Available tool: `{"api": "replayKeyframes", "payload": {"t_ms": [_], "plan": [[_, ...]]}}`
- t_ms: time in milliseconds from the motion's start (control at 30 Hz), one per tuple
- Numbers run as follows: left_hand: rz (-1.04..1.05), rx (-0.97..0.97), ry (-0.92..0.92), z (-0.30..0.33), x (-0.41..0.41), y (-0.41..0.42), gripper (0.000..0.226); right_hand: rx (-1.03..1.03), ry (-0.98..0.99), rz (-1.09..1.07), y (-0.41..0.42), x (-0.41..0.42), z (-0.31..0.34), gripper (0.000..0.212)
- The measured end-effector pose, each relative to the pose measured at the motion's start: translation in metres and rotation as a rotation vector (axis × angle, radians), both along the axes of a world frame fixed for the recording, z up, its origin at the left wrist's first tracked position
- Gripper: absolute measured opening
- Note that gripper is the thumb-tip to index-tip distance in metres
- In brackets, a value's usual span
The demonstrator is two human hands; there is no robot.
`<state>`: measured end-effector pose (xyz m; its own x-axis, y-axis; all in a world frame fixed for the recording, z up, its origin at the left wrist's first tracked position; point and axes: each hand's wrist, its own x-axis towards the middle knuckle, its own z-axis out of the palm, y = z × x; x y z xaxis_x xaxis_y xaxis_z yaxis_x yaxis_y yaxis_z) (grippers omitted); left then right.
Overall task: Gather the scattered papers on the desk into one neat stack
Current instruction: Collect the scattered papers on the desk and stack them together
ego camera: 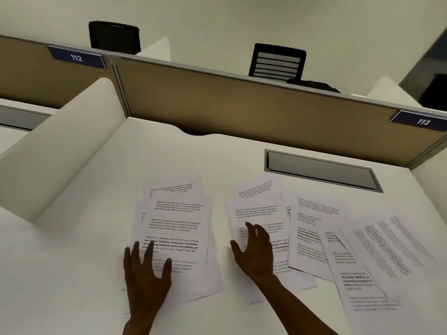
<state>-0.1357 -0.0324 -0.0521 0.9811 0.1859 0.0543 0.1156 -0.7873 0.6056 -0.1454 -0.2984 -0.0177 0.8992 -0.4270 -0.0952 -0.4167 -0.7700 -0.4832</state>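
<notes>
Printed white papers lie scattered across the white desk (72, 274). A loose left pile (179, 221) holds several overlapping sheets. A middle pile (258, 206) fans out beside it. More sheets (314, 228) spread to the right, and the far-right sheets (391, 245) look blurred. My left hand (145, 274) rests flat, fingers spread, on the lower left corner of the left pile. My right hand (254, 250) hovers with fingers apart over the lower part of the middle pile, holding nothing.
A tan partition (242, 105) with labels 112 and 113 closes the back of the desk. A white side divider (67, 151) stands at the left. A grey cable flap (319, 170) sits in the desk behind the papers. Two black chairs show beyond the partition.
</notes>
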Motion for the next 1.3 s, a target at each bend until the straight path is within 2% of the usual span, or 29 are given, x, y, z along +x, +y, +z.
{"api": "replayKeyframes", "payload": {"t_ms": [100,233,333,500,667,767,867,967,1033,1133,1233,1300], "plan": [[-0.144,-0.089,-0.105,0.018,-0.005,-0.036,0.061,-0.091,0.038,0.026,-0.007,-0.016,-0.009,0.084],[-0.327,-0.169,-0.126,0.028,-0.013,-0.084,0.054,-0.139,0.090,0.070,-0.005,-0.022,-0.013,0.092],[-0.344,-0.261,-0.027,0.029,-0.017,-0.105,0.055,-0.157,0.094,0.082,-0.006,-0.016,-0.009,0.089],[-0.348,-0.268,0.058,0.029,-0.023,-0.111,0.054,-0.200,0.084,0.136,-0.006,-0.014,-0.006,0.080],[-0.304,-0.299,0.109,0.025,-0.024,-0.097,0.049,-0.238,0.041,0.162,-0.013,-0.010,0.004,0.060],[-0.270,-0.401,0.129,0.025,-0.023,-0.097,0.039,-0.110,-0.044,0.047,-0.022,-0.007,0.007,0.050],[-0.264,-0.512,0.230,0.036,-0.021,-0.108,0.035,0.044,-0.130,-0.038,-0.025,-0.004,0.012,0.037],[-0.267,-0.585,0.408,0.048,-0.012,-0.126,0.041,0.123,-0.189,-0.050,-0.022,-0.006,0.016,0.028],[-0.254,-0.716,0.542,0.053,-0.004,-0.139,0.046,0.127,-0.190,-0.030,-0.019,-0.009,0.015,0.027],[-0.191,-0.962,0.704,0.059,0.011,-0.157,0.041,0.109,-0.195,0.014,-0.012,-0.015,0.010,0.033],[-0.132,-0.926,0.742,0.056,0.024,-0.169,0.049,0.126,-0.195,0.018,-0.009,-0.018,0.004,0.037],[-0.111,-0.879,0.736,0.048,0.028,-0.172,0.064,0.128,-0.152,0.050,-0.010,-0.019,0.001,0.035]]}}
